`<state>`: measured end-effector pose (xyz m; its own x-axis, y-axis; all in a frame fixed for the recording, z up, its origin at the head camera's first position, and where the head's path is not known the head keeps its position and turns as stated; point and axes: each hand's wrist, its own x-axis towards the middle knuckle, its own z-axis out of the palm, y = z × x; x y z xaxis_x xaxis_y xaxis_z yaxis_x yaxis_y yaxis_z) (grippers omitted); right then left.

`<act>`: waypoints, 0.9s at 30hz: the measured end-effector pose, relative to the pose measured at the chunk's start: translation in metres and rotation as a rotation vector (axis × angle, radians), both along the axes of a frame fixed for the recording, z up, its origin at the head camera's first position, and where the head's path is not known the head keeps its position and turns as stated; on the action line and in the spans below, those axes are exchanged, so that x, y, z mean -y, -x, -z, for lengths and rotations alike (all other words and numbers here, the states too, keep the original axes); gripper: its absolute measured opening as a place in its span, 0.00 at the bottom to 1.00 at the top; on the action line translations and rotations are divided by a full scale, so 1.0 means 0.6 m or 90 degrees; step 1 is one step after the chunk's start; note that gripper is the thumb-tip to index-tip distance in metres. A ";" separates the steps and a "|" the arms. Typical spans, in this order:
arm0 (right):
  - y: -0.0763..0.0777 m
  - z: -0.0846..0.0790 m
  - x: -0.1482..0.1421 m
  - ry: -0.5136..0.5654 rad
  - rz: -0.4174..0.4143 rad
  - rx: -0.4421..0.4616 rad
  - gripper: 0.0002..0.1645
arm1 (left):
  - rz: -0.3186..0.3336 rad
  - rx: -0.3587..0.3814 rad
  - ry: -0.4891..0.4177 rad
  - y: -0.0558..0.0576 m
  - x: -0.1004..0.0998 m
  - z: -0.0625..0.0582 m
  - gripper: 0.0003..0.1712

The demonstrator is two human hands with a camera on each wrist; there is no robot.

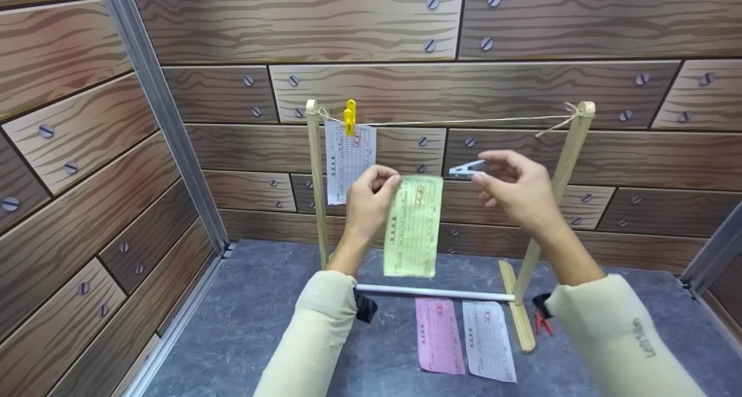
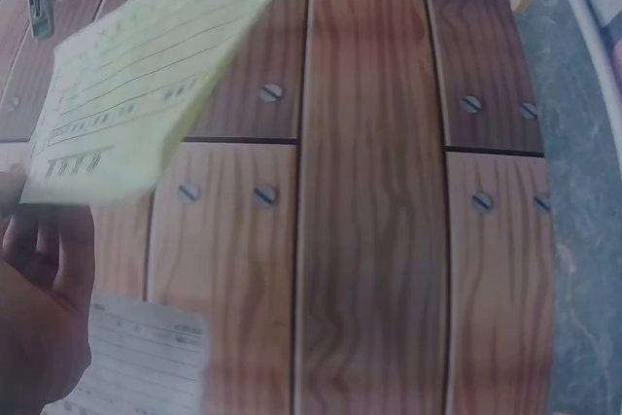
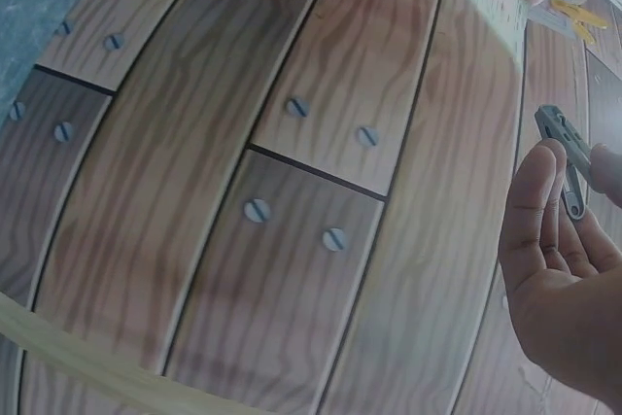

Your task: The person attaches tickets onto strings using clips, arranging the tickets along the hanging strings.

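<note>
My left hand (image 1: 371,200) pinches the top left corner of a yellow-green printed slip (image 1: 413,229), which hangs down below the string (image 1: 464,120). To its right, my right hand (image 1: 519,194) holds a grey clothespin (image 1: 468,169) between thumb and fingers, its jaws pointing toward the slip. In the right wrist view the same clothespin (image 3: 564,157) sits between the fingertips. A white printed slip (image 1: 351,162) hangs at the string's left end under a yellow clothespin (image 1: 349,117). In the left wrist view the yellow-green slip (image 2: 146,94) slants up from the fingers.
Two wooden posts (image 1: 316,182) carry the string, with a white rod (image 1: 435,293) joining them low down. On the grey table lie a pink slip (image 1: 440,336) and a white slip (image 1: 488,340). A red clothespin (image 1: 543,323) lies by the right post's foot (image 1: 522,327).
</note>
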<state>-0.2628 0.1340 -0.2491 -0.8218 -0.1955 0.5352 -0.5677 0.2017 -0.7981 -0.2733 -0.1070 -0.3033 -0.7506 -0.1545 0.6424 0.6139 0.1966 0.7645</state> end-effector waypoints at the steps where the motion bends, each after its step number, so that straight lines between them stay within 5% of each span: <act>1: 0.001 -0.004 0.002 -0.001 -0.002 -0.001 0.23 | -0.003 0.000 0.001 0.002 0.000 -0.005 0.06; 11: -0.001 -0.055 0.026 -0.024 -0.029 -0.011 0.23 | -0.036 -0.038 -0.008 0.015 -0.001 -0.072 0.02; 17: 0.000 -0.076 0.032 -0.031 -0.016 -0.025 0.23 | -0.068 -0.060 -0.017 0.032 -0.002 -0.113 0.11; 22: 0.004 -0.090 0.035 -0.018 -0.007 -0.031 0.22 | -0.146 -0.028 -0.002 0.040 -0.006 -0.120 0.20; 27: 0.006 -0.100 0.043 -0.001 -0.009 -0.026 0.21 | -0.184 -0.034 -0.004 0.046 -0.010 -0.116 0.08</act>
